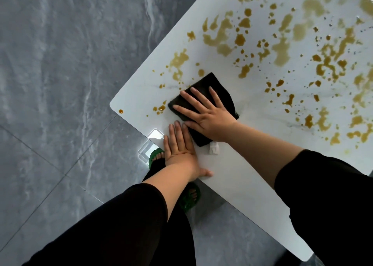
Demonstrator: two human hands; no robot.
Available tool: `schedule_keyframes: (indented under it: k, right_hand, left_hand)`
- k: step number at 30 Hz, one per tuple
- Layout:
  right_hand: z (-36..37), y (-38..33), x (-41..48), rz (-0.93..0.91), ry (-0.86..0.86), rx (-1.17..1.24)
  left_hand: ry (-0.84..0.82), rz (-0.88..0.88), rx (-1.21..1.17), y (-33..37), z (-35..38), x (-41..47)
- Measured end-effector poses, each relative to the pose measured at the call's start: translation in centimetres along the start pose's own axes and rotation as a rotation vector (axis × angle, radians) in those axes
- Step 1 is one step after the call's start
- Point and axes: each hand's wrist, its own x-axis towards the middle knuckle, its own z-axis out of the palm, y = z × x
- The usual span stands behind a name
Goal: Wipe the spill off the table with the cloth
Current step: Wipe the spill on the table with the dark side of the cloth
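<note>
Grey marbled floor tiles (60, 64), with a white table (252, 181) seen from above and its rounded corner pointing left. A yellow-brown spill (242, 36) runs in blotches and droplets over most of the tabletop, thickest toward the far and right side. A few drops sit close to the corner, and one lone drop (120, 111) is right by it.

The dark cloth (210, 84) lies flat on the table a little in from the left corner, close to the near edge. Its far corner touches the spill's droplets. A small white tag (214, 148) sticks out at the cloth's near side.

The right hand (207, 116) is palm down on top of the cloth with fingers straight and spread, pressing it and not curled round it. The left hand (179, 148) is flat on bare tabletop at the near edge, fingers straight and together, thumb out to the side, holding nothing. Its fingertips are just beside the cloth's near-left edge; cannot tell if they touch.

Both forearms are bare, with black sleeves (323, 195) pushed up. Below the table edge are black trousers and feet in green sandals (189, 201) on the floor.
</note>
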Motion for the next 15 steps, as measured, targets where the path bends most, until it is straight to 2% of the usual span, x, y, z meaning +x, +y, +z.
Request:
schedule_keyframes:
  k: [8,15]
  right_hand:
    - [1.4,0.8,-4.9,0.038,-0.084,0.077]
    - [-1.3,1.7,3.8,0.115,-0.048,0.166]
  left_hand:
    - [0.000,-0.003,-0.020,0.1,0.3,0.4]
    - [0.033,0.023,-0.009,-0.2,0.4,0.4]
